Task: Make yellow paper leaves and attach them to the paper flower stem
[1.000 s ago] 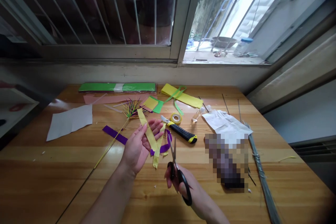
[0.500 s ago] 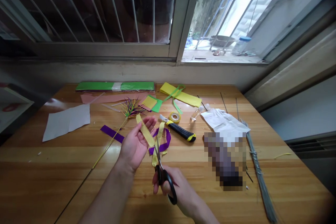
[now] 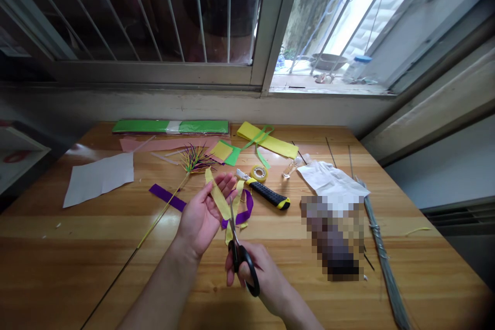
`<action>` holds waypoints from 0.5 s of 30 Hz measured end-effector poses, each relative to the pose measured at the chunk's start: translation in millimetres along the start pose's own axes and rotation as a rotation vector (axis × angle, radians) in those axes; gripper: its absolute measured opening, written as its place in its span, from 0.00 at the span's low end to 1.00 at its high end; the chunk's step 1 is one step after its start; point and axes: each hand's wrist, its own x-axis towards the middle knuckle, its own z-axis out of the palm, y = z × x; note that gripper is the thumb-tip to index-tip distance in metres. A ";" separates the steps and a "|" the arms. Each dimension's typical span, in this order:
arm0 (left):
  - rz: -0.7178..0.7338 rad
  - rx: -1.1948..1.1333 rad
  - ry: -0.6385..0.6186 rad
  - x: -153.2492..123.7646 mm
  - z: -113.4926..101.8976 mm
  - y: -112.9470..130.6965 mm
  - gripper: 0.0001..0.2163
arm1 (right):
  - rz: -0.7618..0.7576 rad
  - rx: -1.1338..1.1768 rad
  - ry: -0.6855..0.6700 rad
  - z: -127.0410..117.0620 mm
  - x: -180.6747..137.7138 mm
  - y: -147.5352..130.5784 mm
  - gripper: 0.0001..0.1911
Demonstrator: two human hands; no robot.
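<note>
In the head view, my left hand (image 3: 199, 221) is palm up, its thumb pressing a pale yellow crepe-paper strip (image 3: 219, 197) against the fingers. My right hand (image 3: 265, 273) grips black-handled scissors (image 3: 234, 240), their blades pointing up at the strip's lower part beside my left palm. How far the blades are apart is hard to make out. Behind them on the table lie a curled purple strip (image 3: 246, 211) and more yellow paper. Left of my left hand is a flat purple strip (image 3: 167, 197). A yellow-wrapped wire stem (image 3: 158, 220) carries a tuft of purple, yellow and green fringe (image 3: 193, 157).
A utility knife (image 3: 268, 194) and a tape roll (image 3: 259, 173) lie beyond my hands. Farther back are folded yellow paper (image 3: 266, 139) and a green paper pack (image 3: 147, 126). On the right are a small glass bottle (image 3: 290, 167), white tissue (image 3: 328, 180) and a wire bundle (image 3: 381, 252).
The yellow strip in my left hand now looks more bent and tilted. The scissors have shifted slightly upward against it. Both hands otherwise stay in about the same place.
</note>
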 end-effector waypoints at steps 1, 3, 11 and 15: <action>-0.001 -0.003 -0.005 -0.2 0.0 0.1 0.13 | 0.003 0.003 -0.001 0.1 -0.4 -0.1 0.34; -0.001 -0.010 -0.015 -0.8 0.1 0.1 0.13 | 0.007 0.011 0.002 0.1 -0.7 -0.2 0.33; -0.005 -0.025 -0.007 -3.5 2.3 0.7 0.13 | -0.008 0.012 0.012 1.2 -0.2 -3.8 0.31; 0.000 -0.034 -0.011 -3.0 2.8 0.7 0.13 | -0.013 -0.005 0.022 2.2 -0.4 -4.1 0.30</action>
